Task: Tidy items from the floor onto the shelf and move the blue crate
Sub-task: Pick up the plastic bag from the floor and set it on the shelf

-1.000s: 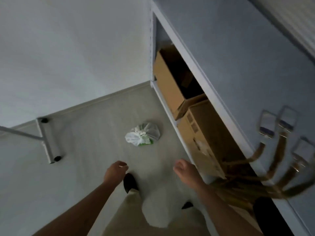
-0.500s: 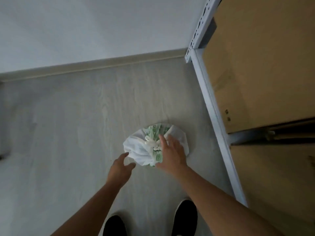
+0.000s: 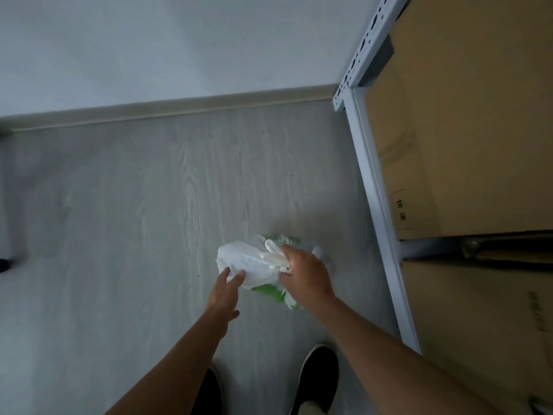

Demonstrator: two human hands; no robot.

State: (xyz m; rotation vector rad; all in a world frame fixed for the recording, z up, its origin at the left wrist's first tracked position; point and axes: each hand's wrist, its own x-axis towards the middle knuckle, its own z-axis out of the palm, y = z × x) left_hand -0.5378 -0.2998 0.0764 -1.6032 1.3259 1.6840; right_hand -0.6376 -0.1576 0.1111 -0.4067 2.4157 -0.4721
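A tied white plastic bag (image 3: 254,263) with green packaging inside lies on the pale wood floor (image 3: 134,205), just left of the shelf. My right hand (image 3: 305,274) is closed around the bag's knotted top. My left hand (image 3: 226,290) touches the bag's lower left side, its fingertips pressed into the plastic. The metal shelf (image 3: 375,187) stands at the right. No blue crate is in view.
Two cardboard boxes (image 3: 466,121) (image 3: 484,324) fill the shelf's low level at the right. A skirting board (image 3: 179,107) and white wall close off the floor ahead. My two black shoes (image 3: 317,375) stand just below the bag. A dark object (image 3: 3,265) sits at the left edge.
I have bent down to the bag. My right hand went from resting open on top to closing around the knot, and my left hand came up against the bag's side.
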